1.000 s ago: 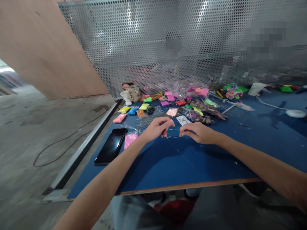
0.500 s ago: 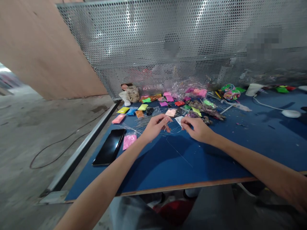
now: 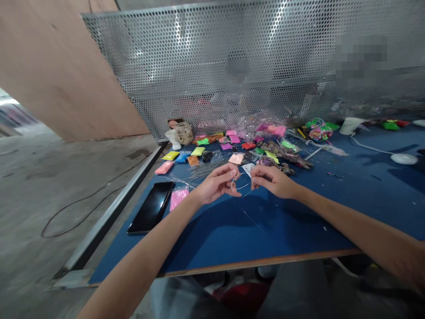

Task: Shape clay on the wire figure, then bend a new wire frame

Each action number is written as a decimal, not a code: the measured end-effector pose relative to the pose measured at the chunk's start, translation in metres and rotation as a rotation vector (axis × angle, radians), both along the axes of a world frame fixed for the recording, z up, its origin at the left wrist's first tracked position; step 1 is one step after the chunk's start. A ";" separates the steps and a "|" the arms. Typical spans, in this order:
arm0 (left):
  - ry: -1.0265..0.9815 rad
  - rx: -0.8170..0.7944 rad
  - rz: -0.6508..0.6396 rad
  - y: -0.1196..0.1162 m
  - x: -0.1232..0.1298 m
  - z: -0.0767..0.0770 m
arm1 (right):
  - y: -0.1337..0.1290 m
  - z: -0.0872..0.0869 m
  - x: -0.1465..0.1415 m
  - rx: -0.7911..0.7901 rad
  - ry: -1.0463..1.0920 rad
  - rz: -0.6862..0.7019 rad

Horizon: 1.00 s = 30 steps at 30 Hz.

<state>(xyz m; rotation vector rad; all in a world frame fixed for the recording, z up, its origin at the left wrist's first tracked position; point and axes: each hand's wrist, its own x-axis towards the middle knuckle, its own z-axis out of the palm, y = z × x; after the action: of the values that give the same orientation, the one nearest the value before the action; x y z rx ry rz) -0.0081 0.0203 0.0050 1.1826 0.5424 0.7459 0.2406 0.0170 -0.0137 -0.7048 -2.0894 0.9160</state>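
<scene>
A thin wire loop [image 3: 245, 196] spans the gap between my two hands, just above the blue table [image 3: 232, 239]. My left hand [image 3: 219, 184] pinches its left side between thumb and fingers. On the right side, the thumb and fingertips of my right hand [image 3: 272, 180] are closed on the wire. From the loop a fine loose end trails down towards the table's front edge. Behind the hands lie a small white card [image 3: 248, 169] and a packet of peach clay [image 3: 237, 158]. Beyond my left hand, several straight wires [image 3: 186, 180] are spread out.
A black tablet [image 3: 151, 207] and a pink packet [image 3: 179, 197] lie left of my left forearm. Colourful packets, a clear plastic bag [image 3: 247, 128] and brownish lumpy pieces [image 3: 285, 153] line the back, before a perforated metal screen [image 3: 199, 57]. A white corded object [image 3: 404, 158] is at right.
The wire loop now shows as a rounder ring between the hands. My left hand has turned slightly and its lower fingers reach further right along the wire.
</scene>
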 end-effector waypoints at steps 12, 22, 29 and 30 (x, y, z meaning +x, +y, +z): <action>0.102 -0.041 -0.318 -0.007 -0.003 0.002 | -0.017 0.006 -0.006 0.294 -0.172 0.102; 0.109 0.082 -0.061 -0.004 0.002 0.001 | -0.025 0.014 -0.006 0.384 -0.222 0.089; 0.246 0.209 0.164 0.006 0.002 -0.002 | -0.014 0.017 0.002 0.179 -0.213 0.100; 0.249 0.217 0.222 0.008 0.002 -0.002 | -0.012 0.017 0.003 0.151 -0.211 0.113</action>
<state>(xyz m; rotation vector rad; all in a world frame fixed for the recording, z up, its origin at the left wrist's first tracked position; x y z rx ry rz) -0.0063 0.0284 0.0027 1.4431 0.8261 0.8677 0.2438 0.0053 0.0031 -0.6325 -2.3776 0.7603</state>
